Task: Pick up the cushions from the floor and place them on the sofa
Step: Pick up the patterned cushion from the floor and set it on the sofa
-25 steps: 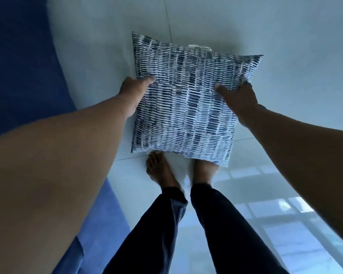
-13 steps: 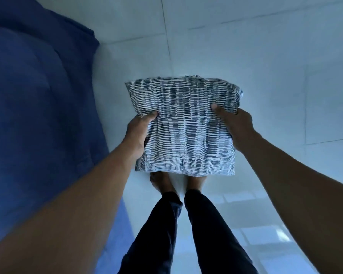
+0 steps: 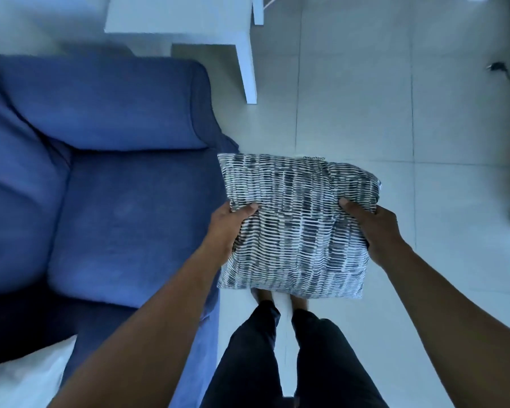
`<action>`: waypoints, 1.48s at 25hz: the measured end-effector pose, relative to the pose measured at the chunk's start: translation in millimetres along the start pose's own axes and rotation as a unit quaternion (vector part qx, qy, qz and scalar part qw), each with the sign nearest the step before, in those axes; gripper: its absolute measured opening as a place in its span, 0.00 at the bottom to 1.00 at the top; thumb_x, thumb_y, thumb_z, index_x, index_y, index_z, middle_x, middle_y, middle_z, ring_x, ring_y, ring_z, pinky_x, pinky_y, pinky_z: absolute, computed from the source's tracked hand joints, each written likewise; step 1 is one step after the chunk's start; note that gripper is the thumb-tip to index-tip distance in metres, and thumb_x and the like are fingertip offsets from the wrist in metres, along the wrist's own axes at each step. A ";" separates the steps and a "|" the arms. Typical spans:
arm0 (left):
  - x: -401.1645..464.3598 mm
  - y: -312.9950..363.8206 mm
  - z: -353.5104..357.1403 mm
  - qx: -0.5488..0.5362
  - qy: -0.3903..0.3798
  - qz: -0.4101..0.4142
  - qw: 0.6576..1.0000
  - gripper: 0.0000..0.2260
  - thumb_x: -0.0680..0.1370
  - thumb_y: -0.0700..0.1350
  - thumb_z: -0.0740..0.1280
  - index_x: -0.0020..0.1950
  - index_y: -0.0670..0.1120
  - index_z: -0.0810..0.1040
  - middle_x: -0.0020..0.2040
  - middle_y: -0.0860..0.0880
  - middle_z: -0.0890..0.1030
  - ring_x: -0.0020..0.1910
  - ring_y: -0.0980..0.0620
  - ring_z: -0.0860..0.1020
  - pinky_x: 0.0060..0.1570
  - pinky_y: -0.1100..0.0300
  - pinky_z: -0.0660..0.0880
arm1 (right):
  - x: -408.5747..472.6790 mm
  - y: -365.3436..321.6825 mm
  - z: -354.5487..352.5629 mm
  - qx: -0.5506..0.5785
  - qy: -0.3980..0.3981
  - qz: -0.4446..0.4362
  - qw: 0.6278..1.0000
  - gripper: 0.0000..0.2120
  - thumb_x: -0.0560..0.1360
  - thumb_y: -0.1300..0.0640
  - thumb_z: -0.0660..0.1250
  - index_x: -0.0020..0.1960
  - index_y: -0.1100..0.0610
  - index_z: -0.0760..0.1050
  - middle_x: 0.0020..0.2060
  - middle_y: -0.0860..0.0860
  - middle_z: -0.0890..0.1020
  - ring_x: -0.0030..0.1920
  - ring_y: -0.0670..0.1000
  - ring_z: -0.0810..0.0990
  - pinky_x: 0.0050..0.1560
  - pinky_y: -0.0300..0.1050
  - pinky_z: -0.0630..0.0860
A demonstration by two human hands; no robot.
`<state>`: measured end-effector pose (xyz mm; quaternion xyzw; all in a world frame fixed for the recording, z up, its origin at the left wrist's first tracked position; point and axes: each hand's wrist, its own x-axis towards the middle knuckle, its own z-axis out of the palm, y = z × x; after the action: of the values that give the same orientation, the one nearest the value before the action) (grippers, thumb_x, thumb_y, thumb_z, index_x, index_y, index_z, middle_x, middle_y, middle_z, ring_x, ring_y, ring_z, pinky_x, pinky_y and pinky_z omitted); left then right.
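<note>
A grey-and-white striped cushion hangs in the air in front of me, above my feet and just right of the sofa's front edge. My left hand grips its left side and my right hand grips its right side, thumbs on top. The blue sofa fills the left half of the view, with its seat, armrest and back cushion visible.
A white side table with a leg stands beyond the sofa's armrest. Pale tiled floor spreads to the right. Something white lies at the lower left by the sofa. A dark small object sits far right.
The cushion has risen off the floor in both hands. My view has lifted, so the sofa seat, armrest and white table now show.
</note>
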<state>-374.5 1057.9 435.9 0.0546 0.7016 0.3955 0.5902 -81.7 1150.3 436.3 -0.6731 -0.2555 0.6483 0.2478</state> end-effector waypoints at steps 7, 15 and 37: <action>-108.8 19.8 -53.2 -0.053 0.070 0.088 0.992 0.08 0.79 0.34 0.74 0.56 0.44 0.84 0.52 0.44 0.90 0.44 0.47 0.90 0.44 0.54 0.86 | -76.8 -52.8 44.7 -0.040 -0.085 -0.066 0.993 0.14 0.68 0.56 0.85 0.51 0.56 0.88 0.46 0.53 0.92 0.47 0.57 0.92 0.57 0.62 0.86; -180.3 14.7 -108.8 -0.083 0.170 0.185 0.964 0.17 0.76 0.36 0.78 0.64 0.41 0.83 0.59 0.43 0.89 0.56 0.43 0.87 0.58 0.47 0.83 | -109.2 -94.8 113.6 -0.147 -0.192 -0.129 0.962 0.12 0.69 0.54 0.84 0.51 0.52 0.87 0.43 0.47 0.92 0.51 0.57 0.90 0.58 0.57 0.86; -142.5 60.6 -355.7 -0.281 0.353 0.130 0.883 0.17 0.75 0.52 0.78 0.62 0.52 0.84 0.58 0.52 0.90 0.56 0.47 0.89 0.55 0.46 0.84 | -92.9 -141.0 534.6 -0.329 -0.429 -0.121 0.833 0.16 0.73 0.56 0.81 0.60 0.52 0.84 0.50 0.48 0.91 0.52 0.53 0.90 0.50 0.49 0.83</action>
<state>-665.8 847.2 581.9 -0.1660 0.7094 0.6426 0.2371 -621.9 1195.1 579.8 -0.3330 -0.6138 0.7143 -0.0457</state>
